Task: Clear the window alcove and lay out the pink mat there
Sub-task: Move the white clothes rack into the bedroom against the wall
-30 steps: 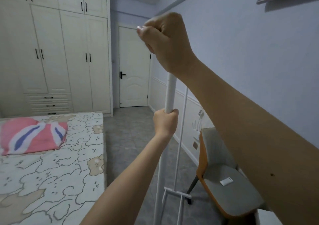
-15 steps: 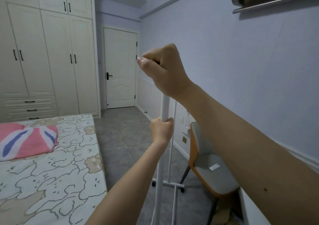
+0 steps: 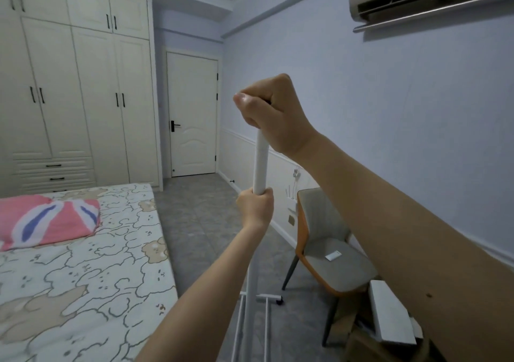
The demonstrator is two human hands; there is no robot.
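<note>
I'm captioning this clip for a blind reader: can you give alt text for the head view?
Both hands grip an upright white pole of a wheeled rack, the right hand at its top and the left hand lower down. A bed with a pink pillow lies to the left, and a grey chair stands against the right wall.

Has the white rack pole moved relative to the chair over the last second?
Yes. The white pole, gripped by both hands, now stands left of the chair instead of crossing its backrest, so it shifted leftward, toward the bed.
</note>
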